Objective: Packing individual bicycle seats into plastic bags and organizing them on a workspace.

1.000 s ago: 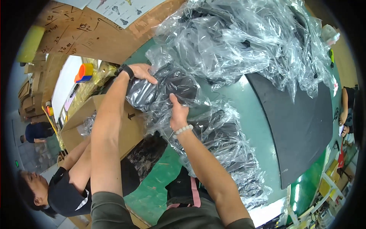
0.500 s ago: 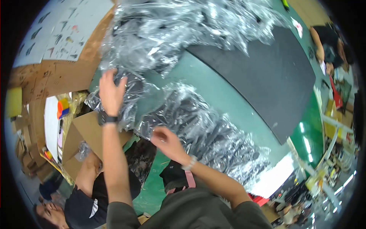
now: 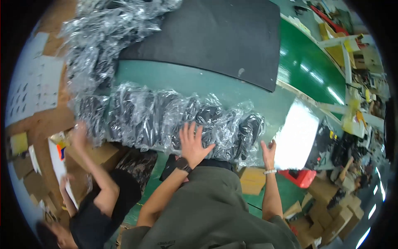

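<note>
A row of clear plastic bags with dark items inside lies side by side along the near edge of the green table. What the dark items are, I cannot make out through the shiny plastic. My left hand, a dark watch on its wrist, lies with fingers spread over the bags right of the row's middle. Just beyond the row's right end is my right hand, a pale bracelet on its wrist. Its thumb and fingers are apart, nothing between them, beside the last bag.
A black sheet covers the table's far part, with a heap of plastic-wrapped things to its left. A white board lies at right. At left, a co-worker's blurred hand is by the row's end, above a cardboard box.
My view has turned rightward. My left hand has gone from a bag at the left to the right part of the row; my right hand has moved to the row's right end. The co-worker's arm is raised.
</note>
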Demonstrator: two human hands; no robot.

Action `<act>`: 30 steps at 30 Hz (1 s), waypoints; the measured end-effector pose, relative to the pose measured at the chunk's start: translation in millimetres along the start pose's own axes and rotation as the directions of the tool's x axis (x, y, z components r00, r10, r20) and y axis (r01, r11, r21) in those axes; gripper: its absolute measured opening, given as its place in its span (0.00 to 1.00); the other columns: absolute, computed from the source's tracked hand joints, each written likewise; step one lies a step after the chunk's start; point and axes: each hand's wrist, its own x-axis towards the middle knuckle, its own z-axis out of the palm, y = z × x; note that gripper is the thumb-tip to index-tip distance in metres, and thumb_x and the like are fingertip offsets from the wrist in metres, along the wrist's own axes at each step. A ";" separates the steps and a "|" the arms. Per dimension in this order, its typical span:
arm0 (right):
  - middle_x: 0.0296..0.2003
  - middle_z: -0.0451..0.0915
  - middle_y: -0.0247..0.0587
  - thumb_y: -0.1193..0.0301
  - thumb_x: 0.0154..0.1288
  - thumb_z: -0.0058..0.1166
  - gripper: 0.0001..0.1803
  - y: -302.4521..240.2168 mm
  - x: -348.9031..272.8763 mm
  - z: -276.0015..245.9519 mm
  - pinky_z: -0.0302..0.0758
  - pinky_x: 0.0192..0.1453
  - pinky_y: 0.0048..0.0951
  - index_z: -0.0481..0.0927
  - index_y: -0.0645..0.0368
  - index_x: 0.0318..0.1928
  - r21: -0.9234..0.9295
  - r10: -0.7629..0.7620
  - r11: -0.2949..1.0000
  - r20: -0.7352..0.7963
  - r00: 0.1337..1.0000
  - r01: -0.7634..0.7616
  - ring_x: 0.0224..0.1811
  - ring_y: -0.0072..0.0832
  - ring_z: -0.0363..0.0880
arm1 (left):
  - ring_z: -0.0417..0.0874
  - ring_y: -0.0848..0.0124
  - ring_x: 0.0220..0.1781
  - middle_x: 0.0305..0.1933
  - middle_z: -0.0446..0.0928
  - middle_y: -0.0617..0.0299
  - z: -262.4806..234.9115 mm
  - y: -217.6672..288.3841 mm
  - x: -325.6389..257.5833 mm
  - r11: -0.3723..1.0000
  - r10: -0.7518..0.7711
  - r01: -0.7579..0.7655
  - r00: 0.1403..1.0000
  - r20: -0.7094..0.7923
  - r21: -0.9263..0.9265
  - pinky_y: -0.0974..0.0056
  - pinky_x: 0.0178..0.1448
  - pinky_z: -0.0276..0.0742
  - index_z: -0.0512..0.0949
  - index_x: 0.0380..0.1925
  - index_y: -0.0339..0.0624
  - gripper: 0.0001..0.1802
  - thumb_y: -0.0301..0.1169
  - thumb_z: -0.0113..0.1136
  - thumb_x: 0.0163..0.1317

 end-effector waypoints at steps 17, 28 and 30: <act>0.62 0.70 0.46 0.63 0.59 0.67 0.41 7.0 -4.9 94.0 0.64 0.66 0.32 0.62 0.69 0.66 0.570 -0.025 0.813 0.234 0.972 -0.116 0.60 0.35 0.70 | 0.39 0.39 0.77 0.76 0.47 0.41 26.9 -81.6 -7.7 0.833 -0.482 0.504 0.864 -0.146 0.229 0.29 0.71 0.39 0.57 0.69 0.39 0.56 0.67 0.58 0.49; 0.62 0.70 0.45 0.66 0.61 0.65 0.38 -38.6 -31.2 111.1 0.66 0.65 0.33 0.62 0.68 0.67 0.629 0.070 0.749 0.235 0.970 -0.207 0.58 0.34 0.71 | 0.42 0.40 0.77 0.75 0.49 0.42 15.4 -87.0 -0.3 0.859 -0.465 0.482 0.875 -0.133 0.171 0.30 0.71 0.40 0.62 0.67 0.39 0.54 0.66 0.61 0.48; 0.62 0.70 0.45 0.68 0.61 0.65 0.37 -37.5 -34.3 117.8 0.65 0.65 0.33 0.62 0.67 0.66 0.635 0.063 0.741 0.260 0.964 -0.220 0.59 0.34 0.70 | 0.43 0.40 0.76 0.75 0.51 0.43 14.7 -88.8 -0.5 0.854 -0.462 0.485 0.873 -0.154 0.189 0.29 0.71 0.41 0.64 0.66 0.40 0.53 0.65 0.62 0.47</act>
